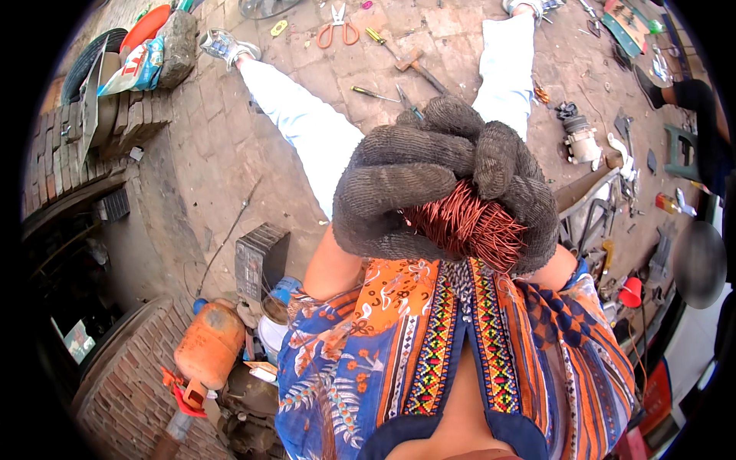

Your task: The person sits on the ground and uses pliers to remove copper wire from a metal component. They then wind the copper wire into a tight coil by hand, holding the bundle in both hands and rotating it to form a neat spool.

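A thick bundle of reddish copper wire (471,228) is held up close before my chest. My left hand (399,184), in a dark grey knitted glove, wraps round its left side with the fingers curled. On the right, my right hand (529,195), gloved the same way, closes over the bundle's other side. Both hands meet at the top, and their fingers press together over the wire. Cut or loose strands fan out toward me at the lower end. The far side of the bundle is hidden by the gloves.
Beyond my hands, a hammer (433,77), a screwdriver (374,93) and orange-handled snips (337,29) lie on the brick paving. An orange gas cylinder (211,345) and a dark box (261,261) stand left. Right are a metal motor-like part (580,142) and a green stool (681,151).
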Motion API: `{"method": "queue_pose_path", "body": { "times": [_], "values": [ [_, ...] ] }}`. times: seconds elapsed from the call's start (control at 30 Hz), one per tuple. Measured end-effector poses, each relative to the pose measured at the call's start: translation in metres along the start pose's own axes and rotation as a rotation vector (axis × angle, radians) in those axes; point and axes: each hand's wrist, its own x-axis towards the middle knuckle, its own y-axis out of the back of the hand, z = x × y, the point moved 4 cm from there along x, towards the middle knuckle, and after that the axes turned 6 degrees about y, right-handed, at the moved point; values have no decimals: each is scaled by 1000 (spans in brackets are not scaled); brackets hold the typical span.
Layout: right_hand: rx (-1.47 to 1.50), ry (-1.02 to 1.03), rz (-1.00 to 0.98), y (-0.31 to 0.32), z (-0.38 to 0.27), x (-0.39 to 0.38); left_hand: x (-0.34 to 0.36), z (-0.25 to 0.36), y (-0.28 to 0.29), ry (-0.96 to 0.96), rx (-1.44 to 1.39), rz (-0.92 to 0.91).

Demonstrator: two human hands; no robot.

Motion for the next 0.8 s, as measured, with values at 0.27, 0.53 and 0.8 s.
{"method": "queue_pose_path", "body": {
  "times": [0.27,0.53,0.8],
  "values": [
    [-186,-33,-68,15,-8,0,6,8,4,-76,124,-28],
    [-786,377,47,51,-36,6,16,24,5,-279,502,-38],
    [-1724,718,-184,6,-56,-15,13,24,6,-342,888,-80]
  ]
}}
